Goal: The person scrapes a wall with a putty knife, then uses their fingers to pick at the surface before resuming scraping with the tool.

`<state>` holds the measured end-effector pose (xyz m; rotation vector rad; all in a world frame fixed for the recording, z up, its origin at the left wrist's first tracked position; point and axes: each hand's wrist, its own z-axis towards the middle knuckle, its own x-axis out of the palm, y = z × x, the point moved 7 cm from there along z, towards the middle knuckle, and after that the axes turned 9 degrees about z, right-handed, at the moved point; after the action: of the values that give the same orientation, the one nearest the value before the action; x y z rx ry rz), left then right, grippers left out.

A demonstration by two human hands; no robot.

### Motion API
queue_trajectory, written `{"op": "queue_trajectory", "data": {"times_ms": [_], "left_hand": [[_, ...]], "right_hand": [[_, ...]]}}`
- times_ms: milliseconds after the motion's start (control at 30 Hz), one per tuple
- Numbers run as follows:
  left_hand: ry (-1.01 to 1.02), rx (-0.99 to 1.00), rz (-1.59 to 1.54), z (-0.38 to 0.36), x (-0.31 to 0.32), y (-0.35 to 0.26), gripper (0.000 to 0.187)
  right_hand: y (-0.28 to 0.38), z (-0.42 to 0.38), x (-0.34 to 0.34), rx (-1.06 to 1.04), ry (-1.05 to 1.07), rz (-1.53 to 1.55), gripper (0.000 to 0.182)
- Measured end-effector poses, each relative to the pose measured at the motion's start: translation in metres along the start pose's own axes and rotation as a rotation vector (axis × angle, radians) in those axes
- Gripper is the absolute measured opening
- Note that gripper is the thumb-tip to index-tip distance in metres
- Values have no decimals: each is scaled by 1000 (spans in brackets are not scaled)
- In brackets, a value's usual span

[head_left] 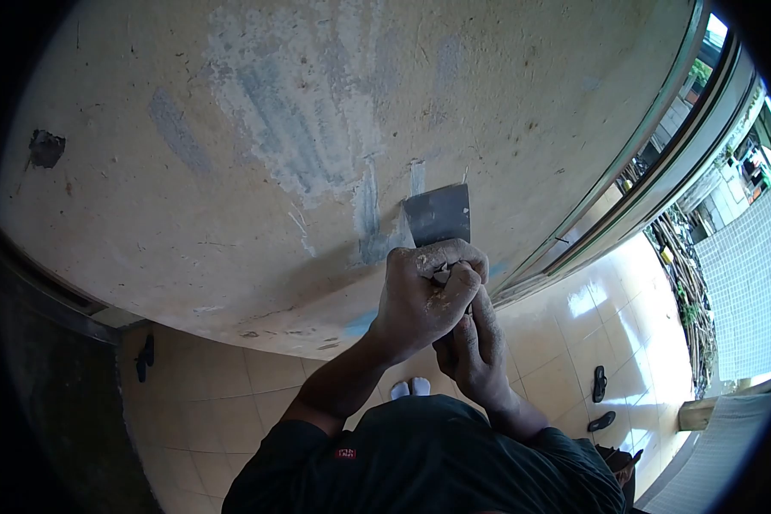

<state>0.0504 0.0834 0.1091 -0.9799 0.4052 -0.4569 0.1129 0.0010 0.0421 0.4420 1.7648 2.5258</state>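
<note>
A wide-bladed scraper (439,212) rests with its grey metal blade at the beige wall (522,94). My left hand (428,291) is closed around it just below the blade, its fingers dusted with pale powder. Tucked in below and to the right, my right hand (478,347) is also closed, wrapped at the handle's lower end. The handle is almost wholly hidden by the fingers. Around and above the blade, the wall carries whitish-grey scraped patches (291,111) and a vertical grey streak (368,214).
A dark hole (46,149) marks the wall at the left. To the right runs a window or door frame (651,171). Below lies a tiled floor (557,360) with dark slippers (600,384) on it. Sticks and debris (690,300) lie outside, beside a pale mesh sheet (745,274).
</note>
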Motion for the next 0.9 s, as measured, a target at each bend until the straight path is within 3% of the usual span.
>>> {"op": "queue_trajectory", "data": {"times_ms": [67, 167, 267, 333, 467, 533, 567, 633, 767, 833, 867, 900], "left_hand": [[10, -17, 30, -7, 2, 8, 18], [17, -46, 51, -10, 2, 21, 22], [23, -10, 48, -3, 1, 11, 29], [-3, 30, 20, 0, 0, 1, 34], [-15, 28, -8, -5, 3, 5, 35], [52, -25, 49, -3, 5, 8, 18], [50, -24, 49, 0, 5, 7, 18], [10, 52, 34, 6, 4, 1, 32], [21, 54, 41, 0, 3, -2, 33], [5, 21, 31, -5, 4, 10, 32], [36, -14, 16, -4, 4, 15, 29], [37, -16, 14, -1, 3, 11, 29]], "right_hand": [[1, -3, 2, -78, 31, -80, 48], [-10, -5, 0, -26, -5, -33, 47], [-4, -6, 3, -83, 38, -301, 47], [-6, -6, -4, 114, -65, 10, 47], [5, -6, -1, 71, -7, 114, 46], [8, -4, -4, -45, -51, -59, 45], [10, -3, -4, -45, -49, -60, 45], [1, -3, -6, 154, -68, 133, 45], [1, -6, 0, 124, -99, 303, 45], [4, -7, 0, -46, -29, -228, 46], [-2, -5, -2, 11, -63, -14, 46], [2, -3, -1, 12, -65, -14, 46]]}}
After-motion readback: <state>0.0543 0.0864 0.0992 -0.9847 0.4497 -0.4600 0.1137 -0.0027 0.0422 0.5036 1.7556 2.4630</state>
